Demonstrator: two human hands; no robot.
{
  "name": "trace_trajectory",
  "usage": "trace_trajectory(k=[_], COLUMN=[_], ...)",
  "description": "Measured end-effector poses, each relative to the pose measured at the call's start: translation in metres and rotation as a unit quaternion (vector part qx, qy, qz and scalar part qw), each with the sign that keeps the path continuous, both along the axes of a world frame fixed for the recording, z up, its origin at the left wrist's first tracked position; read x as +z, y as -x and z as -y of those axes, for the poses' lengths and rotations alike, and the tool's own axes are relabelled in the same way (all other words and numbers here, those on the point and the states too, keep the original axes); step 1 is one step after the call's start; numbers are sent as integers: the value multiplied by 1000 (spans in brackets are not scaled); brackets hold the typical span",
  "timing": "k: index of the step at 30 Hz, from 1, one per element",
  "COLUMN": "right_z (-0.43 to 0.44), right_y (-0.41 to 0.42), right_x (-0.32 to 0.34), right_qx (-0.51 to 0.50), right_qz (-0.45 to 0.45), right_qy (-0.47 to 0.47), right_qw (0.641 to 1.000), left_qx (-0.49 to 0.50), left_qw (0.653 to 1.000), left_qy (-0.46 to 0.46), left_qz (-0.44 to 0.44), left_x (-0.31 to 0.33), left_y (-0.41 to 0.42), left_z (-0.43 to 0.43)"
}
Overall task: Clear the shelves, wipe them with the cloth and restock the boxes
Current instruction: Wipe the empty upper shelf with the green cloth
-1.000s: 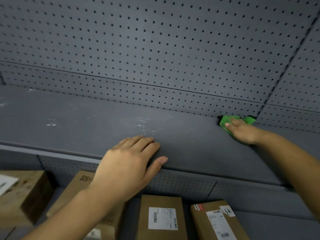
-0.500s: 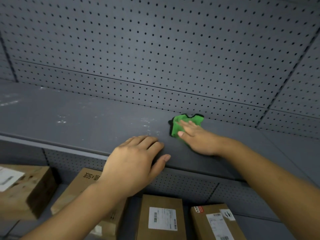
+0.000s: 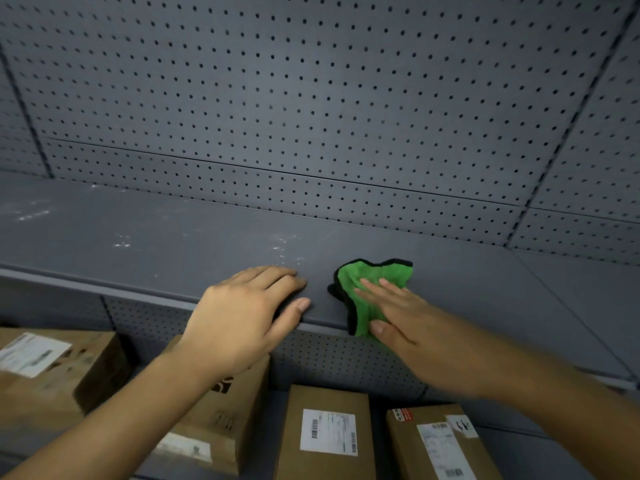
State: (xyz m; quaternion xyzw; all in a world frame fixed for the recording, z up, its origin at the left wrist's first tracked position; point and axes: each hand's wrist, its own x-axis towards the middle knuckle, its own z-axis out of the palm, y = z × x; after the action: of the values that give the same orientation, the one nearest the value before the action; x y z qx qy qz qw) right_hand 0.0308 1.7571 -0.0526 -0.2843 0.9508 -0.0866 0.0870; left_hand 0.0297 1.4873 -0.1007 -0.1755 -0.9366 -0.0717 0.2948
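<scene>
Closest to you, four cardboard boxes (image 3: 327, 433) sit on the lower shelf (image 3: 554, 455), labels up. Your left forearm crosses over the second one from the left and hides part of it. Up from there, your left hand (image 3: 242, 317) rests flat on the front edge of the upper shelf (image 3: 156, 233), fingers together and relaxed, thumb at the lip, holding nothing. Just beside it, not touching, your right hand (image 3: 405, 313) presses the green cloth (image 3: 363, 277) down with straight, slightly spread fingers. The cloth is bunched up, and its near end hangs over the lip. Whitish marks (image 3: 287, 247) dot the shelf just behind your left fingers. Pegboard (image 3: 311, 98) backs it all.
</scene>
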Motion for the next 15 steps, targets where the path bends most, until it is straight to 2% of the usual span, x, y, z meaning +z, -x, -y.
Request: trace_trajectory(k=[8,15], right_z=[-54,-67], right_y=[16,46], right_x=[4,7], right_qx=[-80,-172], right_qz=[22,43], right_qy=[-13,-26], right_qw=[996,984], left_qx=[4,-3], left_qw=[1000,1000], left_qy=[-1,-7], left_qz=[19,28], left_x=[1,6], left_y=[0,-2], left_z=[-2,-4])
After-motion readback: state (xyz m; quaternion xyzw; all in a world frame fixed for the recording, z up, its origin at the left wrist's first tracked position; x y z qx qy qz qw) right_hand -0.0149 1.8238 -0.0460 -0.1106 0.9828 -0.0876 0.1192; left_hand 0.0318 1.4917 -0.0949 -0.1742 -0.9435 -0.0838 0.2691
